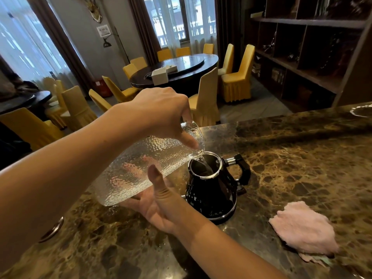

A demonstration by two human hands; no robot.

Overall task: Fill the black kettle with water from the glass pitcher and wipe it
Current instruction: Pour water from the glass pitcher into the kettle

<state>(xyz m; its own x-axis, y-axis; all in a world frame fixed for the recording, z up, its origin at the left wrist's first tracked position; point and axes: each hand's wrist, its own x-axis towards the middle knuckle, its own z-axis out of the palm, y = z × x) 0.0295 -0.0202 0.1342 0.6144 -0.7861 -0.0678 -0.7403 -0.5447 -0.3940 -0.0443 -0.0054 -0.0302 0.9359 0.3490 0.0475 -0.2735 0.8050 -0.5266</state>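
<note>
The left hand (161,111) grips the pitcher (145,168) at its neck while the right hand (159,200) cradles its base, tipping water into the kettle (211,190) just beyond; a cloth (302,228) waits rightward for wiping.

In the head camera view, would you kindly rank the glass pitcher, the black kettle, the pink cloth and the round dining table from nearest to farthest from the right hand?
From the right hand:
1. glass pitcher, resting in its palm.
2. black kettle, just right of it.
3. pink cloth, farther right on the marble counter.
4. round dining table, across the room.
</note>
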